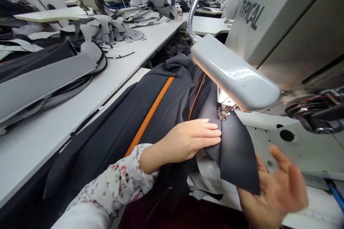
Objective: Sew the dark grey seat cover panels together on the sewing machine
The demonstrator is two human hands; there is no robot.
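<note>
Dark fabric (161,121) is fed under the presser foot (223,112) of a sewing machine (295,43). It is pressed flat by the left hand (192,139), fingers together; the right hand (276,193) is held beside its edge, fingers apart.

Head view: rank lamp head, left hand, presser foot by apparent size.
1. lamp head
2. left hand; close to the first, and both are near the camera, so that order is unsure
3. presser foot, clearly smallest

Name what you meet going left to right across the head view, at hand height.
white table → dark fabric → left hand → right hand
</note>
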